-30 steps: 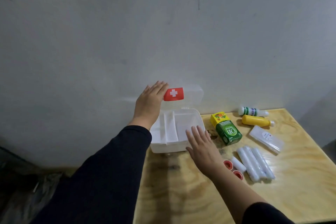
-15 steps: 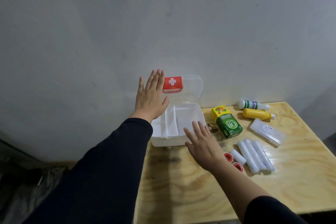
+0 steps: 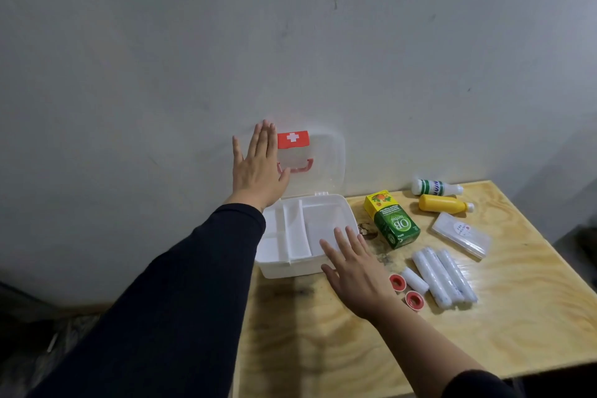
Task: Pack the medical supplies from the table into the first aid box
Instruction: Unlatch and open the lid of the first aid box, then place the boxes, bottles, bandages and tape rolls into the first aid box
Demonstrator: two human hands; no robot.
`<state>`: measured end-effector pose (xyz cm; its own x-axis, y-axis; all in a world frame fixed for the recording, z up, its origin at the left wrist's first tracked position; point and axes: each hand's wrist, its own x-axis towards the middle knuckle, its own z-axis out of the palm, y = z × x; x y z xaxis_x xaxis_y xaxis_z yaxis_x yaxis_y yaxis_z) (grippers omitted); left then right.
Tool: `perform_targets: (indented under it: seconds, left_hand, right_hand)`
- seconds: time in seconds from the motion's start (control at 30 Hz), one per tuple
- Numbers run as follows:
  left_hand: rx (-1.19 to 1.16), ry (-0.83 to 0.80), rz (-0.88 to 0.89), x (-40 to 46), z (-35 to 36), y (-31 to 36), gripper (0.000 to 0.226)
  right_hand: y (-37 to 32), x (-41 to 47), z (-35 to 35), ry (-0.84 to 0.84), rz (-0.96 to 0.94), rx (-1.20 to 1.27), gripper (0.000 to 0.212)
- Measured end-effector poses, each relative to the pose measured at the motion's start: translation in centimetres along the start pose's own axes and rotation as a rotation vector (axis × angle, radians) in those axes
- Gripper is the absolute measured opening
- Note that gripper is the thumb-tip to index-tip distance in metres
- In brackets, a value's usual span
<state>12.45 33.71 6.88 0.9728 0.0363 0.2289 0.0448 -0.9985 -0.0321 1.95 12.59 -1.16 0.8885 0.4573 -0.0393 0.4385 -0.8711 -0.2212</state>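
The white first aid box (image 3: 292,268) stands open at the table's back left, its clear lid (image 3: 326,168) with a red cross leaning on the wall. My left hand (image 3: 258,168) is flat and open against the lid's left side. My right hand (image 3: 355,271) hovers open, palm down, at the box's front right corner. To the right lie a green carton (image 3: 394,223), a white bottle (image 3: 436,187), a yellow bottle (image 3: 444,203), a clear packet (image 3: 462,234), three white rolls (image 3: 444,278), a short roll (image 3: 415,279) and two red tape rolls (image 3: 405,291).
The plywood table (image 3: 484,342) ends close to the right of the supplies and at the front. A grey wall (image 3: 161,74) rises right behind the box. Dark floor lies off the table's left edge.
My left hand has slid up and spread flat against the lid, which now stands more upright. My right hand has stayed by the box's front corner.
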Motion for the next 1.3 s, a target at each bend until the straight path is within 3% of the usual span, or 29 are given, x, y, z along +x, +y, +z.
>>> perform_targets:
  seconds: [0.17,0.43,0.53,0.7,0.9,1.07,1.17,1.3]
  left_hand:
    - [-0.066,0.005,0.001,-4.1,0.7,0.8,0.08]
    - [-0.168,-0.211,0.0,-10.6,5.6,2.4,0.072]
    - [-0.191,-0.25,-0.015,-11.6,6.7,2.7,0.071]
    - [-0.171,-0.236,-0.018,-12.0,7.6,2.7,0.069]
    - [-0.09,-0.221,-0.009,-12.0,8.1,2.7,0.087]
    - [-0.066,-0.241,-0.01,-12.0,7.8,2.7,0.088]
    - [-0.075,-0.273,-0.012,-11.9,7.5,2.9,0.078]
    - [-0.069,-0.326,-0.012,-12.0,6.7,2.8,0.064]
  right_hand:
    - [0.3,0.5,-0.4,0.081,0.013,0.035,0.067]
    - [5.6,2.5,-2.4,0.243,0.241,0.082,0.04]
    - [8.4,2.8,-2.1,0.237,0.371,0.059,0.039]
    - [11.6,2.9,-0.9,0.149,0.635,0.119,0.055]
    - [12.5,3.6,0.1,0.214,0.698,0.263,0.049]
    - [12.3,3.6,-1.1,0.277,0.667,0.334,0.049]
    - [12.0,3.9,-3.9,0.327,0.541,0.39,0.056]
    - [10.3,4.1,-8.2,0.252,0.316,0.316,0.063]
